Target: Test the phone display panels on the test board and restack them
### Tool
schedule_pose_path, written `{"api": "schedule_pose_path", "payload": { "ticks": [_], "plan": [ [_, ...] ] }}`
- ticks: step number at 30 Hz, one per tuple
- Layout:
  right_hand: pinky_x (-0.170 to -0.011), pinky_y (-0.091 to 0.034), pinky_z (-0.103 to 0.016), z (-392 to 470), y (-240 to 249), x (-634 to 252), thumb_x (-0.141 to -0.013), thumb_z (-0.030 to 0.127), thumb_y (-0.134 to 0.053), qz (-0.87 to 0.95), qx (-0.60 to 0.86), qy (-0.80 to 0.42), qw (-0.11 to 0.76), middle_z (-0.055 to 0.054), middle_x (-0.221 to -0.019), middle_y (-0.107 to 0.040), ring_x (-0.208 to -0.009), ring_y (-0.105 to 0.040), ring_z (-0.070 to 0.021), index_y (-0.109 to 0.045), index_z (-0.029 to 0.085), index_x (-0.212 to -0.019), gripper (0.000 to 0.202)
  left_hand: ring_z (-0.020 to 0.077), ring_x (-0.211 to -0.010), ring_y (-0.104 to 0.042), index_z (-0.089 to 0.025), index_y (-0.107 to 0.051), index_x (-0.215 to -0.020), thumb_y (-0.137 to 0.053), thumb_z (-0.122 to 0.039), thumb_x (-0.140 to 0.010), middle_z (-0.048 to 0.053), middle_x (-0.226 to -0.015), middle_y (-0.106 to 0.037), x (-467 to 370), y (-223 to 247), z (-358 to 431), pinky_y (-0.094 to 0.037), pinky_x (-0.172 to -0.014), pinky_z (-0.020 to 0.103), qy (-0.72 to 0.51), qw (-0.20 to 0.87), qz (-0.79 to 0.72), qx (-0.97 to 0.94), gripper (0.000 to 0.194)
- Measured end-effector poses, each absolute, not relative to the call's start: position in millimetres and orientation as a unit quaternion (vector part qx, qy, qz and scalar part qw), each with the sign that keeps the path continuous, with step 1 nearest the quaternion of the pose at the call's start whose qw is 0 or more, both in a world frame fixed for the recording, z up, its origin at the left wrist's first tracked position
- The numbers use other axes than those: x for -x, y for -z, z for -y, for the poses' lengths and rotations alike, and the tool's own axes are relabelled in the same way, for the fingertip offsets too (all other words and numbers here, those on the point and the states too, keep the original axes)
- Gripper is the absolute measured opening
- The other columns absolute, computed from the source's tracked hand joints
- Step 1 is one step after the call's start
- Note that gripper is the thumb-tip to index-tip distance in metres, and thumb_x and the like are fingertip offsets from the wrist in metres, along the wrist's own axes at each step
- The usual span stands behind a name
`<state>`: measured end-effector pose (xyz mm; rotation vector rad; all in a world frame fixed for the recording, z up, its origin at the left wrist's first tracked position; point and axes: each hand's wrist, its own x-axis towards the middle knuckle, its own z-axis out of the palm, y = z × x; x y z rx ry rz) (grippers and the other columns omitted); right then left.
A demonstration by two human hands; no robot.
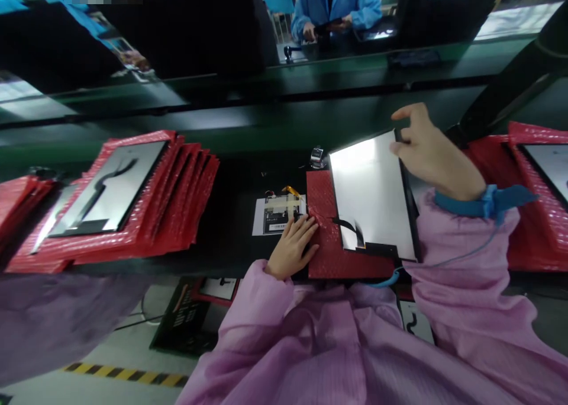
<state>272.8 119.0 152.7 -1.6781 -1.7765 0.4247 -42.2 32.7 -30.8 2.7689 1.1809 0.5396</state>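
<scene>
My right hand [432,153] is at the upper right corner of an LCD panel [370,192] with a white back and a black edge. Its thumb and curled fingers pinch that corner, while the index finger sticks out. The panel sits at a tilt over a red bubble-wrap sheet [322,257], and a black ribbon cable [350,224] hangs at its lower left. My left hand [293,248] lies flat, fingers stretched, between a small circuit board [279,209] and the red sheet. An orange flex cable [290,190] rises from the board. A blue wrist strap [465,202] circles my right wrist.
To the left is a stack of red bubble-wrap sleeves [177,203] with another panel [115,186] on top. More red sleeves [528,227] stand at the right. A small metallic object [317,157] lies behind the red sheet. Across the bench, a person in blue [337,8] handles a dark object.
</scene>
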Motion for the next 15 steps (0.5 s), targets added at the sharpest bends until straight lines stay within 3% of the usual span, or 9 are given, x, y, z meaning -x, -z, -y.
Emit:
{"api": "schedule_pose_path", "payload": {
  "ticks": [3, 6, 11, 15],
  "plan": [
    [-0.061, -0.037, -0.028, -118, -150, -275, -0.086, 0.005, -0.053, 0.62, 0.634, -0.252, 0.387, 0.008, -0.067, -0.044, -0.055, -0.043, -0.0097, -0.041, 0.021, -0.132, 0.05, 0.0292, -0.151, -0.037, -0.015, -0.041, -0.154, -0.047, -0.037, -0.103, 0.013, -0.153, -0.053, 43, 33, -33, -0.028, -0.126, 0.056, -0.189, 0.054, -0.391, -0.899, 0.056],
    [-0.055, -0.031, -0.026, -124, -120, -267, -0.084, 0.005, -0.054, 0.556, 0.627, -0.334, 0.432, 0.007, -0.068, -0.041, -0.053, -0.037, -0.0093, -0.043, 0.022, -0.125, 0.045, 0.0293, -0.15, -0.04, -0.016, -0.032, -0.158, -0.045, -0.034, -0.103, 0.014, -0.15, -0.056, 45, 38, -35, -0.03, -0.125, 0.056, -0.196, 0.07, -0.39, -0.897, 0.06],
    [-0.055, -0.038, -0.026, -138, -47, -256, -0.08, 0.008, -0.05, 0.538, 0.636, -0.362, 0.418, 0.007, -0.068, -0.043, -0.055, -0.044, -0.012, -0.043, 0.023, -0.116, 0.039, 0.0267, -0.15, -0.039, -0.019, -0.028, -0.16, -0.036, -0.023, -0.105, 0.014, -0.151, -0.055, 48, 41, -37, -0.033, -0.124, 0.055, -0.214, 0.092, -0.381, -0.895, 0.056],
    [-0.062, -0.047, -0.031, -148, -15, -259, -0.078, 0.012, -0.05, 0.541, 0.669, -0.315, 0.4, 0.003, -0.072, -0.05, -0.063, -0.054, -0.0163, -0.044, 0.022, -0.118, 0.042, 0.0262, -0.152, -0.036, -0.02, -0.029, -0.159, -0.041, -0.029, -0.105, 0.014, -0.156, -0.05, 48, 36, -36, -0.033, -0.124, 0.054, -0.215, 0.118, -0.382, -0.891, 0.056]
  ]
}}
